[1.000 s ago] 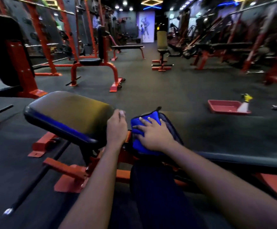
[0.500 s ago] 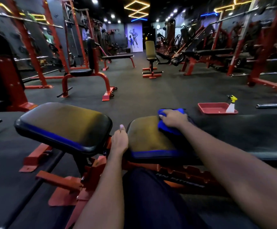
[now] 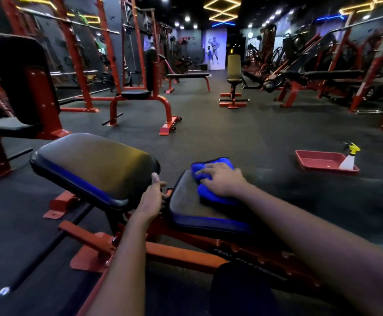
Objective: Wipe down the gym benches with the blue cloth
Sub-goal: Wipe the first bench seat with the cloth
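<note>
In front of me stands a black-padded bench on a red frame, with a raised seat pad (image 3: 90,165) on the left and a back pad (image 3: 186,201) on the right. A blue cloth (image 3: 211,190) lies on the far part of the back pad. My right hand (image 3: 222,180) presses flat on the cloth, fingers spread. My left hand (image 3: 151,198) rests in the gap between the two pads, thumb up against the seat pad's edge; whether its fingers curl round the frame is hidden.
A red tray (image 3: 318,160) with a spray bottle (image 3: 349,157) sits on the dark floor to the right. Other red-framed benches (image 3: 140,96) and machines line the back and both sides. A flat bench (image 3: 187,76) stands farther off.
My right hand slid the cloth from the near end of the back pad to its far end, then drew it slightly back. The left hand stayed at the gap.
</note>
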### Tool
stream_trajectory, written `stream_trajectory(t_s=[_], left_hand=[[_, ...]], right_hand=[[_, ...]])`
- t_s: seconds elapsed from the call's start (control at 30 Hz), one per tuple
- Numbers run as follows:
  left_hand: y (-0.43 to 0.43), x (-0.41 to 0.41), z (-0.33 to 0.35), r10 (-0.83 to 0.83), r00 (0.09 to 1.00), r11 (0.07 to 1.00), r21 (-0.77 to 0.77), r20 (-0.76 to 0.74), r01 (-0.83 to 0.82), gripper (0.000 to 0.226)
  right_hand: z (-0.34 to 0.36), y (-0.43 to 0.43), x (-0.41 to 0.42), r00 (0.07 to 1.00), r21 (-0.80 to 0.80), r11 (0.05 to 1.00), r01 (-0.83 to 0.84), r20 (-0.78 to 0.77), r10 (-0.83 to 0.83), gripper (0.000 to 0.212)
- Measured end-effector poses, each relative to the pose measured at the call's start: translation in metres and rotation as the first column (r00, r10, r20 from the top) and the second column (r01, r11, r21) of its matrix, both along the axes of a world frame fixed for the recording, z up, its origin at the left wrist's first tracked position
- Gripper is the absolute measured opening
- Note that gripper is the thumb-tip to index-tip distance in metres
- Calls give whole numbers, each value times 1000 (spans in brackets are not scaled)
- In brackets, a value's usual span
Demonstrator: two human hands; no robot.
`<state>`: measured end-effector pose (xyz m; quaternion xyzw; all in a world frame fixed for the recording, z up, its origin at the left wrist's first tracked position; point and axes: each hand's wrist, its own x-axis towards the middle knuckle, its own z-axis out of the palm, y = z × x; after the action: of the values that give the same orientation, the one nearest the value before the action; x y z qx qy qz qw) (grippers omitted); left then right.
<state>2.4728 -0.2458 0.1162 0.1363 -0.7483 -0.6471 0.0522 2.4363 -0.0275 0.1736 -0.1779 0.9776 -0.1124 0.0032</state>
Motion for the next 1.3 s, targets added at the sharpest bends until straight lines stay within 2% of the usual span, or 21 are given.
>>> stream_trajectory(t_s=[0.07,0.13,0.2,0.27,0.37,0.43,0.53,0.6,0.67,0.7,0.83,0.9,1.07,1.13,1.2,1.3], left_hand=[[0,-3,-7,7,1000,998,-67,-20,-9,108],[-8,-12,-27,30,999,996,-89,-23,-32,117],[-13,-15,-38,76,997,995,-70,1,-76,119],[-11,-18,-43,104,995,993,-51,1,-104,114],[2,-17,-28,121,993,984,-130,5,-119,115],[3,-20,-30,123,992,978,-172,8,-120,111],[-10,-26,-43,121,993,987,-107,-14,-122,110],[-3,-3,-21,111,994,992,-54,-2,-111,98],[3,17,-5,57,998,998,-13,-29,-58,77],[1,20,-7,45,996,999,-2,-83,-45,73],[-14,24,-16,161,953,987,31,-255,-158,66],[-10,22,-16,170,956,985,-1,-239,-175,63],[11,27,18,270,957,960,-42,-105,-276,56],[16,32,38,259,965,961,-96,-31,-260,67],[14,35,55,255,966,958,-142,41,-247,77],[23,50,116,221,973,952,-232,66,-200,55]], right_hand=[[0,17,-30,988,-3,988,151,-15,-151,40],[-2,13,-44,978,50,977,206,-40,-205,41],[-3,-10,-36,992,96,989,113,-64,-107,41],[-6,-26,-8,993,112,992,-57,-92,68,41],[-12,-20,41,960,69,971,-230,-147,238,41],[-13,-4,51,958,-7,966,-259,-130,256,39],[-7,15,8,985,-50,986,-161,-73,157,38],[-2,17,-33,998,-29,999,-44,-47,43,40],[3,6,-62,1000,22,1000,1,-22,0,42],[3,-4,-73,1000,48,999,-20,-17,21,42],[-2,-46,-60,979,144,971,-189,-53,199,39],[-9,-54,-33,956,161,951,-263,-92,280,38],[-11,-54,33,936,41,949,-314,-153,317,38],[3,-48,51,953,-19,955,-296,-64,295,40],[28,-48,52,969,-79,972,-220,97,227,37],[67,-44,48,925,-276,961,32,373,76,30]])
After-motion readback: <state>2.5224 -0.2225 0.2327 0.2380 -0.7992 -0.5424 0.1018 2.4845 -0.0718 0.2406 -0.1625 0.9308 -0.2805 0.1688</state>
